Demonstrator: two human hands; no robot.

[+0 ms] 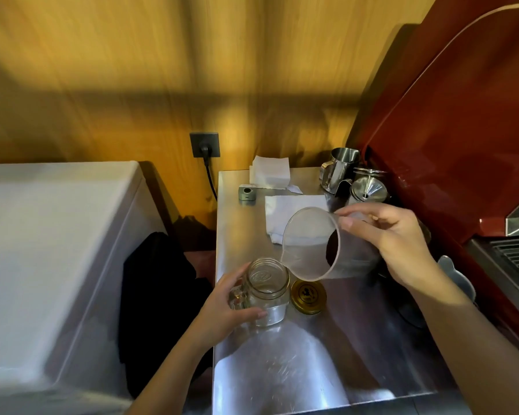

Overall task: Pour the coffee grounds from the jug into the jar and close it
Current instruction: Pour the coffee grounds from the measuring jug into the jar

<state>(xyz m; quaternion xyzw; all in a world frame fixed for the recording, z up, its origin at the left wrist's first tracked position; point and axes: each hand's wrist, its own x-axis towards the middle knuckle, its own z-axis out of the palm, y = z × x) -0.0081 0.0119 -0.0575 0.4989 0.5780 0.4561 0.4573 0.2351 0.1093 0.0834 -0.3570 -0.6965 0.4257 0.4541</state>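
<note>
A clear glass jar with a handle stands open and looks empty on the steel counter. My left hand wraps around its left side. My right hand holds a clear plastic jug tipped on its side, its spout just above the jar's right rim. Dark coffee grounds lie inside the jug near its base. The jar's gold lid rests flat on the counter to the right of the jar, under the jug.
White napkins and a folded white cloth lie behind. Steel pitchers and a funnel-shaped metal part stand at the back right. A small grey device sits at the back left. A red espresso machine borders the right.
</note>
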